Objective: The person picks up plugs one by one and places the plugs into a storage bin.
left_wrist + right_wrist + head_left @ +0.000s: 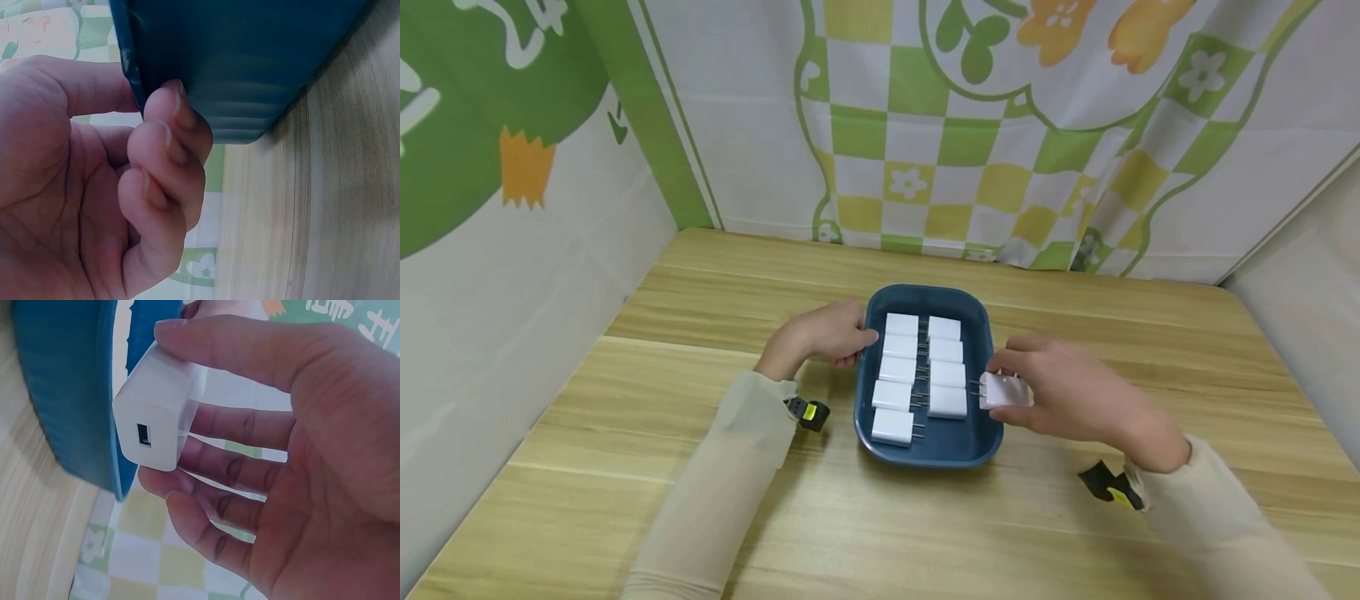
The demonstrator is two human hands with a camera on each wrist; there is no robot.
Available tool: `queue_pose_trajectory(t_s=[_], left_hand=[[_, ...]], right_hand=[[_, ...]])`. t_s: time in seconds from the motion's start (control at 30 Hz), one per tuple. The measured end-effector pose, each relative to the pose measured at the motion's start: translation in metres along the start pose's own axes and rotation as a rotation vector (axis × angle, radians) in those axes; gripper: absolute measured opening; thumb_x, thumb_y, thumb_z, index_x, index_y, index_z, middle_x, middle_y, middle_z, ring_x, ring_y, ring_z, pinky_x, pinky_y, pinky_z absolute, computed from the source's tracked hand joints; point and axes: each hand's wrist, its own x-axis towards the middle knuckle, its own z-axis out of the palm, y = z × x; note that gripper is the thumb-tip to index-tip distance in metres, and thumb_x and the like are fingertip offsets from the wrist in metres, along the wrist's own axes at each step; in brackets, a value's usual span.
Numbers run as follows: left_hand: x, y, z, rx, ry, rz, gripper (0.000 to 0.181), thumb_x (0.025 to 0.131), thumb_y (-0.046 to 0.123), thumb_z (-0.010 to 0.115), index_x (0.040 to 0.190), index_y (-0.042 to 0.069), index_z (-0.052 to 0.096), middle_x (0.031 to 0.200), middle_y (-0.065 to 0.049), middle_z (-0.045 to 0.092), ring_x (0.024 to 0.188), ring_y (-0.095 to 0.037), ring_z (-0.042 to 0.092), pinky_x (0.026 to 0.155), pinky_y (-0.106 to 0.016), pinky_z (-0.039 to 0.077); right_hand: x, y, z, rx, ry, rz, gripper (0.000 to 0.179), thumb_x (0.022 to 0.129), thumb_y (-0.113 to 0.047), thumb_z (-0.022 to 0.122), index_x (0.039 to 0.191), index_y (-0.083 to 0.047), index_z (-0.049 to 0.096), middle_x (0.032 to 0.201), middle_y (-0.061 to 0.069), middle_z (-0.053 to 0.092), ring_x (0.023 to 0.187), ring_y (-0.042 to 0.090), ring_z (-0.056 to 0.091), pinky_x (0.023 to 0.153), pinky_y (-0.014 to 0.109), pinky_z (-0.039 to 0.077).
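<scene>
A dark blue tray (931, 454) sits on the table with several white USB chargers (892, 426) in two columns, their metal prongs pointing right in the left column. My left hand (833, 332) grips the tray's left rim, thumb on top and fingers curled against the outer wall (244, 69). Between the thumb and fingers of my right hand (1063, 390) is another white charger (1006, 390), held over the tray's right rim. Its prongs point left toward the tray. The right wrist view shows the USB port (144, 435) on this charger's near face.
The wooden table (625, 433) extends around the tray on all sides. A checked green, white and yellow curtain (925, 167) hangs behind its far edge. Small black and yellow devices (811, 413) are strapped at both wrists, close over the tabletop.
</scene>
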Motion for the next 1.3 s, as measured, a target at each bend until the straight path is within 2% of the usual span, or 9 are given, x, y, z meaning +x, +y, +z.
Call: queue_pose_trajectory(t_s=[0.3,0.53,0.83,1.3], left_hand=[[0.001,-0.002,0.0,0.01,0.0,0.005,0.043,0.106,0.018,0.051,0.065,0.004,0.061,0.057,-0.005,0.058,0.047,-0.012,0.051,0.05,-0.023,0.043],[0.002,-0.002,0.0,0.015,-0.002,0.006,0.043,0.106,0.017,0.051,0.066,0.005,0.061,0.057,-0.004,0.058,0.047,-0.013,0.051,0.051,-0.024,0.043],[0.002,-0.002,0.0,0.016,-0.001,-0.001,0.044,0.106,0.018,0.051,0.066,0.005,0.062,0.058,-0.004,0.059,0.048,-0.013,0.052,0.051,-0.024,0.043],[0.002,0.0,0.0,0.014,-0.005,-0.011,0.042,0.106,0.018,0.051,0.068,0.004,0.062,0.058,-0.004,0.059,0.048,-0.013,0.053,0.051,-0.024,0.044]], right_hand=[[0.014,-0.013,0.002,0.012,-0.047,-0.029,0.042,0.085,-0.032,0.084,0.117,-0.009,0.072,0.11,0.005,0.067,0.08,0.014,0.058,0.068,0.031,0.05],[0.023,-0.017,0.005,-0.011,-0.059,-0.045,0.042,0.084,-0.032,0.085,0.117,-0.009,0.072,0.106,0.004,0.066,0.079,0.015,0.057,0.07,0.032,0.05],[0.03,-0.022,0.012,-0.013,-0.109,-0.072,0.042,0.084,-0.034,0.084,0.116,-0.01,0.07,0.11,0.006,0.067,0.082,0.017,0.058,0.075,0.036,0.052],[0.037,-0.03,0.025,-0.024,-0.241,-0.025,0.043,0.088,-0.036,0.08,0.12,-0.01,0.068,0.122,0.012,0.066,0.088,0.02,0.062,0.082,0.04,0.055]])
